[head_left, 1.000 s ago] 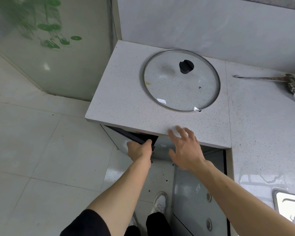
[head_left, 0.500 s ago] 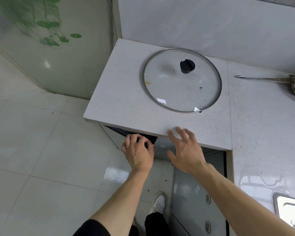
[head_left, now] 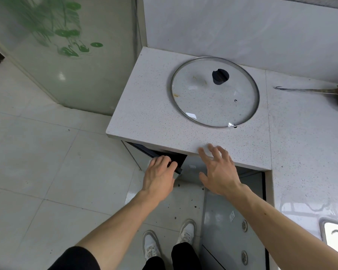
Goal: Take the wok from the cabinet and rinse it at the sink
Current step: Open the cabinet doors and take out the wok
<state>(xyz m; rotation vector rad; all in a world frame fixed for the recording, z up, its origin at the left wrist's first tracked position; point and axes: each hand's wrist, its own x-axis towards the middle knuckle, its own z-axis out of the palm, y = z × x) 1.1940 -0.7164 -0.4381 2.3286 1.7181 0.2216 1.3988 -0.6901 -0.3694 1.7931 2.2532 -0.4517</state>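
Now that the left hand (head_left: 160, 177) has shifted from an underhand grip to curling over the dark door (head_left: 176, 159) edge at 6 o'clock, right hand (head_left: 220, 172) spread empty beside it, the wok stays unseen inside.

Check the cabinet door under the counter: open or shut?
Open: the cabinet door angles out from beneath the counter, its dark top edge exposed, the left hand gripping it.
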